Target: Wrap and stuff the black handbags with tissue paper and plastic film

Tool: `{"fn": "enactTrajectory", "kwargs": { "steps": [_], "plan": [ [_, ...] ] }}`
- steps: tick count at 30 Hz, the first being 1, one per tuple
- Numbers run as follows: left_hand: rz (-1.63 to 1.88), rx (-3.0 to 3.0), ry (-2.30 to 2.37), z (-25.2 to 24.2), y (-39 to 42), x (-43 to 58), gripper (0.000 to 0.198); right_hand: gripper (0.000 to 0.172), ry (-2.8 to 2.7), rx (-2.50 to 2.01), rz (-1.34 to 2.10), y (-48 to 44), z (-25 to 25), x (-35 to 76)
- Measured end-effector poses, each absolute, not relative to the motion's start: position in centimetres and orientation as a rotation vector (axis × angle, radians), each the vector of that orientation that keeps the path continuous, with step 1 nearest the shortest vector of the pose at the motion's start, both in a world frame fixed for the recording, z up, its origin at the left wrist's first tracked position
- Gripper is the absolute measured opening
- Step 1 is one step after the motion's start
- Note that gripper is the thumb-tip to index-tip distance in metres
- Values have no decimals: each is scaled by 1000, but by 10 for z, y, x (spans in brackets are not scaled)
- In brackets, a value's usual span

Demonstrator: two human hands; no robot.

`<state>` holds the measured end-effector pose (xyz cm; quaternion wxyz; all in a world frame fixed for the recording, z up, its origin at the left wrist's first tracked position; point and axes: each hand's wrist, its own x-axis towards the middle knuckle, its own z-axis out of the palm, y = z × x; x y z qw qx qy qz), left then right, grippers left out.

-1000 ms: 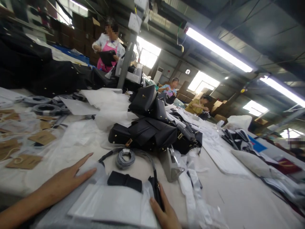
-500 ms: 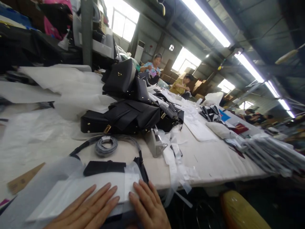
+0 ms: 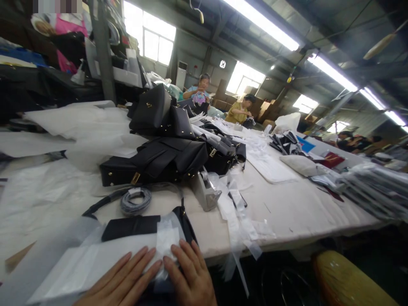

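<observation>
White wrapping sheet [image 3: 79, 265] lies over a black bag [image 3: 130, 226] at the table's near edge. My left hand [image 3: 124, 278] rests flat on the sheet with its fingers stretched out. Beside it, my right hand [image 3: 189, 272] presses on the sheet's right part, fingers spread, close to a translucent strip [image 3: 168, 238]. Neither hand grips anything. The bag's strap curves behind the sheet, around a coil of grey-wrapped cord [image 3: 136, 200]. Part of the bag under the sheet and hands is hidden.
Black bags [image 3: 156, 159] are piled behind the coil. A tape dispenser [image 3: 205, 191] stands right of them, with clear strips [image 3: 236, 238] hanging over the table edge. Flat wrapped pieces [image 3: 379, 187] lie at the right. A yellow wrapped object [image 3: 347, 280] is below. People work farther back.
The view has shifted slightly. Both hands stay flat on the white sheet, with my right hand a little farther up over its right part.
</observation>
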<state>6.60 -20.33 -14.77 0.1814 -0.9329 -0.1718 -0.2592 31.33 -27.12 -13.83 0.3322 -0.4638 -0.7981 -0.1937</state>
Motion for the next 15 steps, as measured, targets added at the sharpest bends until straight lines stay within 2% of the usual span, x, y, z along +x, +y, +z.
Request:
{"fn": "enactTrajectory", "kwargs": {
  "steps": [4, 7, 8, 12, 15],
  "plan": [
    [-670, -2641, -511, -127, -191, 74, 55, 43, -2094, -1312, -257, -266, -127, 324],
    [-686, -2656, -553, -123, -191, 75, 50, 69, -1901, -1398, -127, -282, -130, 333],
    [-688, -2665, -576, -124, -192, 74, 52, 68, -1832, -1416, -106, -289, -134, 335],
    [-686, -2713, -705, -129, -195, 72, 62, 43, -1739, -1415, -167, -307, -150, 333],
    [-686, -2739, -672, -127, -193, 72, 60, 44, -1845, -1405, -219, -299, -145, 334]
  ]
}}
